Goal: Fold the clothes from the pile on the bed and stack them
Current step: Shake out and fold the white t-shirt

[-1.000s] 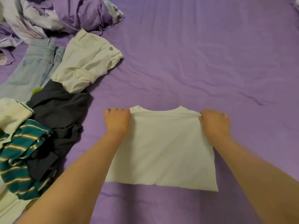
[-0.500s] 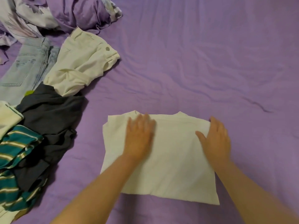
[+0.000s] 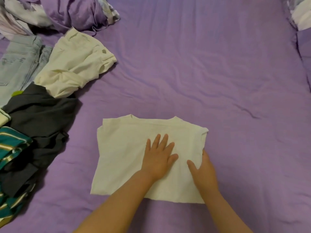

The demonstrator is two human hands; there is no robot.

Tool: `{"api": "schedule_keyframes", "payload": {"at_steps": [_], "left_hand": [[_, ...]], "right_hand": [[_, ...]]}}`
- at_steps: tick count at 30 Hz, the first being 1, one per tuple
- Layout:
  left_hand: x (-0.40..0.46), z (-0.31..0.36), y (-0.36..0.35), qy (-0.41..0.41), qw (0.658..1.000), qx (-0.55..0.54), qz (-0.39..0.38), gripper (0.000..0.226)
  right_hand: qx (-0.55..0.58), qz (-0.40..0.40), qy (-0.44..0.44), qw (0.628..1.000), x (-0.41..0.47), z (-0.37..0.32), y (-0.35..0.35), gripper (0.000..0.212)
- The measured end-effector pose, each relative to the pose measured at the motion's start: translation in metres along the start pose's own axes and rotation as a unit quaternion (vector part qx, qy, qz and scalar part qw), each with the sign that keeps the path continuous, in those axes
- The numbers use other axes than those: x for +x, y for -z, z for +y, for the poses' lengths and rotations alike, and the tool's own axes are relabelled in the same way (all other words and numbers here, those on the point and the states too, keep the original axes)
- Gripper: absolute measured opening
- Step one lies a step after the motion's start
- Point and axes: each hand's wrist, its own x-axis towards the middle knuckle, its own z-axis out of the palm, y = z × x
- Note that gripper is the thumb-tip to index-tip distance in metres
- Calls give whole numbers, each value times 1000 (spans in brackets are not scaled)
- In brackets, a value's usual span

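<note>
So the folded white cotton t-shirt (image 3: pixel 134 148) is lying flat on the purple-sheeted bed (image 3: pixel 202 73), collar pointing away; left hand (image 3: pixel 159 158) rests on the middle of it with fingers straight and spread, so no grip on anything; right hand (image 3: pixel 204 172) sits at the shirt's right edge, thumb on top, but the fingers are hidden so can't tell its grip. Off to the left is the unfolded pile: cream trousers (image 3: pixel 72 68), light blue jeans (image 3: pixel 18 64), a dark grey garment (image 3: pixel 40 118) and a teal striped top (image 3: pixel 11 148).

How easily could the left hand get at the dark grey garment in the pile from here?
Probably easily. The left hand lies flat on the white shirt, holding nothing, and only bare purple sheet separates it from the dark grey garment, which lies uncovered on that side.
</note>
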Motion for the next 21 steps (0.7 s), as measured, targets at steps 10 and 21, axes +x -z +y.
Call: {"api": "schedule_keyframes", "payload": {"at_steps": [10,21], "left_hand": [[-53,-16,83,214,685,-695,-48,60],[-102,-131,96,229,614,-755,28,69]], "right_hand": [[104,-179,94,974,-34,-91,-51,88],[46,-253,129,958,-70,-154,-164,70]]}}
